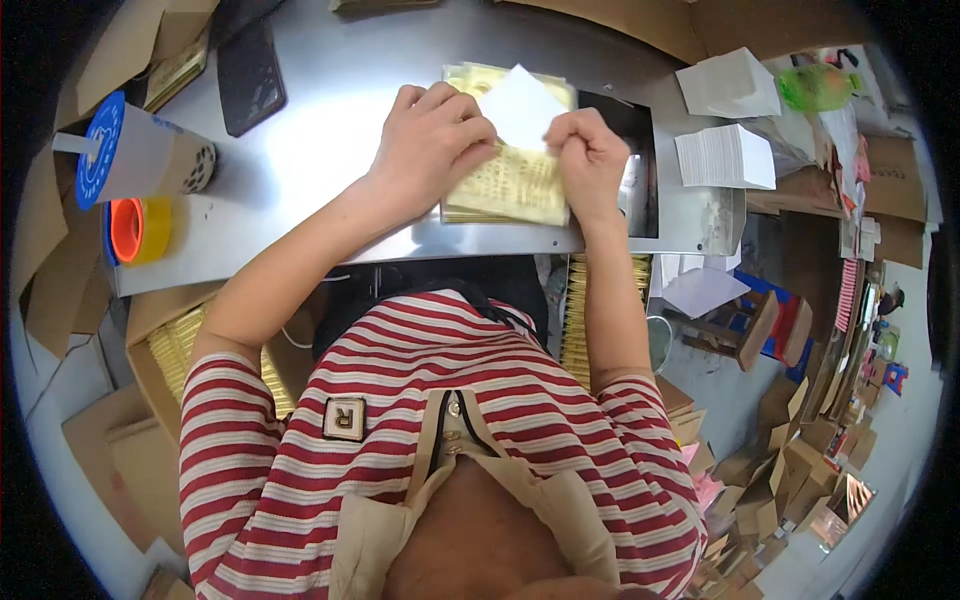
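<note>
On the metal bench, my left hand (430, 145) curls its fingers over the upper left edge of a thin gold-patterned packet (510, 185). My right hand (590, 160) is closed in a pinch at the packet's upper right edge. A white card (522, 108) stands out from the packet between both hands, its corner pointing away from me. Other gold packets (470, 78) lie stacked beneath. Motion smears the upper packet a little, and my fingers hide where the card meets it.
White card stacks (725, 158) stand at the right, near a green plastic bottle (818, 88). A dark slot (640, 130) opens beside my right hand. At left are a drink cup (145, 150), a tape roll (140, 230) and a dark phone (250, 78). Boxes of gold packets (185, 335) sit below.
</note>
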A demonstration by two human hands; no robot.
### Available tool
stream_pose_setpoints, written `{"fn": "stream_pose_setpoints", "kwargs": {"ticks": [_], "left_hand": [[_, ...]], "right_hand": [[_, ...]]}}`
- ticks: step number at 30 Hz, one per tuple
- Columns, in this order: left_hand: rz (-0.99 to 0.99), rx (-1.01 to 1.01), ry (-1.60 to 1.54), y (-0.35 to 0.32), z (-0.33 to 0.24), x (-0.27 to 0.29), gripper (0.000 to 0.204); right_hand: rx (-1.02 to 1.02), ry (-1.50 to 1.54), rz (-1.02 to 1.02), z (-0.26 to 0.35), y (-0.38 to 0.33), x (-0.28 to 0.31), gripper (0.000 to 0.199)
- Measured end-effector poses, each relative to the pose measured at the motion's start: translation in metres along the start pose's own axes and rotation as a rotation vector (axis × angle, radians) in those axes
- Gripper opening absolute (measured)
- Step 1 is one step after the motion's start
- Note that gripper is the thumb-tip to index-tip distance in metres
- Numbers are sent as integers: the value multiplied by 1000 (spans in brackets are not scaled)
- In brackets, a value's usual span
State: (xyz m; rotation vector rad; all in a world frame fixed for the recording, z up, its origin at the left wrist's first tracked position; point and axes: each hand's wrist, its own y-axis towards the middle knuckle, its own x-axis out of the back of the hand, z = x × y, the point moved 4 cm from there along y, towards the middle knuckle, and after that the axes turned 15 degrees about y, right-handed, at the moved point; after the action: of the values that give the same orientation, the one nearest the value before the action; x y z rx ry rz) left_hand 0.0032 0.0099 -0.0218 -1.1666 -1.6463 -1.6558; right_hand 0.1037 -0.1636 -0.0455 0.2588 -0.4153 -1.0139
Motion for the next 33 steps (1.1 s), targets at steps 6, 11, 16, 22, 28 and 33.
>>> {"fn": "stream_pose_setpoints", "kwargs": {"ticks": [6, 11, 16, 22, 28, 33], "left_hand": [[115, 103, -245, -12, 4, -8, 15], [93, 154, -340, -14, 6, -10, 18], [26, 97, -276, -13, -3, -7, 20], [-27, -92, -126, 10, -18, -8, 14], [-25, -297, 64, 63, -71, -49, 9], [213, -299, 159, 85, -102, -92, 9]], "right_hand": [[-85, 30, -93, 20, 20, -16, 11], [-239, -183, 259, 21, 20, -23, 18], [228, -291, 437, 45, 8, -7, 8], [312, -1351, -630, 55, 5, 152, 26], [-150, -796, -572, 42, 7, 179, 31], [-252, -659, -410, 42, 9, 195, 29]]}}
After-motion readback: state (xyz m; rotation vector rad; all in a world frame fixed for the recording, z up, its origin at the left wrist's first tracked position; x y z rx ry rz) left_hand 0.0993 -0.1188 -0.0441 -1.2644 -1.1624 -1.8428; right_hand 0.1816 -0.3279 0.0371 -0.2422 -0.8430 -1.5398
